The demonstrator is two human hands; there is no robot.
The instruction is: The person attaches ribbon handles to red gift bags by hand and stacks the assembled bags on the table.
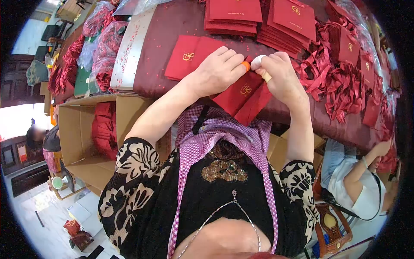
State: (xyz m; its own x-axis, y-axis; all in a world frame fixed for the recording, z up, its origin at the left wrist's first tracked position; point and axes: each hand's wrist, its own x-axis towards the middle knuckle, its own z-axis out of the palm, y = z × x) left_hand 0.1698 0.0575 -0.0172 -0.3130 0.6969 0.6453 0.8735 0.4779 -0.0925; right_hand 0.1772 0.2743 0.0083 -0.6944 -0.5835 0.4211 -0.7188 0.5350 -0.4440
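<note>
Watching from afar, I see the left hand [219, 71] and right hand [281, 77] pinching the top of a red bag [233, 96]; from both, about equally near, it slants toward the body, at the near edge of the table [161, 34].

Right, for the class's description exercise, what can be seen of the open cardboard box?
The box is plain brown cardboard with flat, straight walls; I can make out no print. Folded dark-red pieces, apparently cloth or something like it, lie inside, towards the picture's right. It sits near the table, on the person's left; its underside and support are hidden.
</note>
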